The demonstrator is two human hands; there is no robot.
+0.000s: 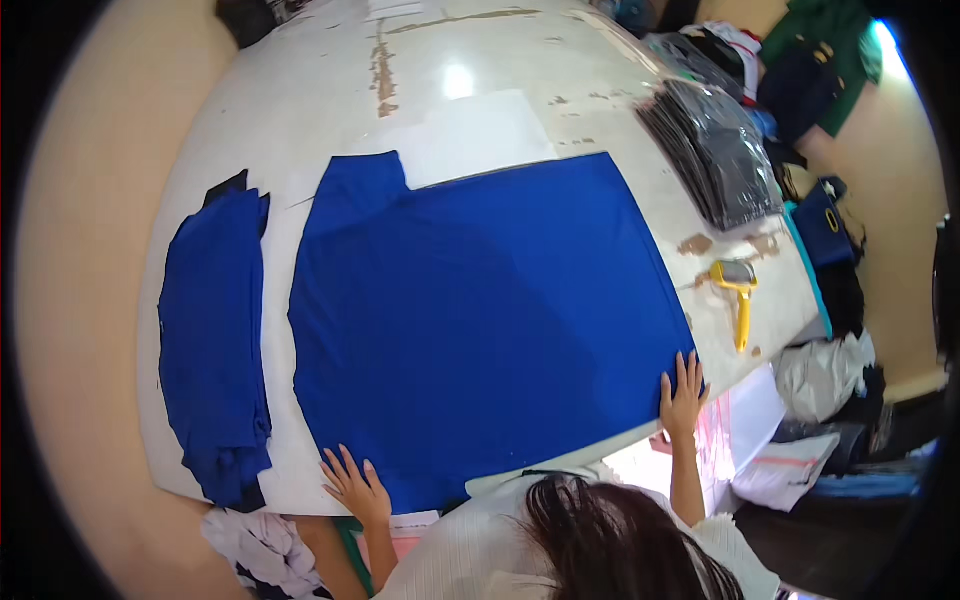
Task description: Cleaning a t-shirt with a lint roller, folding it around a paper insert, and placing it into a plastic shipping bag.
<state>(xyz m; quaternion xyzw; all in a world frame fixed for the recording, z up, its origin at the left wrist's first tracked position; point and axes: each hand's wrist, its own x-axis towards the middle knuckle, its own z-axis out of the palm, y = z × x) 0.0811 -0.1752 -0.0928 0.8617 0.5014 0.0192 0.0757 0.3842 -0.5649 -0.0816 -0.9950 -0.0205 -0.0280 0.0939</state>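
Observation:
A blue fabric garment lies spread flat across the near part of the white table. My left hand rests on its near left corner with fingers spread, palm down. At the near right corner, by the table's edge, my right hand lies flat on the cloth, its fingers slightly apart. Neither hand grips anything. A folded stack of blue garments with dark parts lies to the left, apart from the spread one. Beyond the garment a white sheet lies partly beneath its far edge.
On the right stand a yellow-handled tool, perhaps a lint brush, and a pile of dark items in clear plastic bags. Clothes and bags crowd the right side past the table's edge. White cloth hangs below the near left corner.

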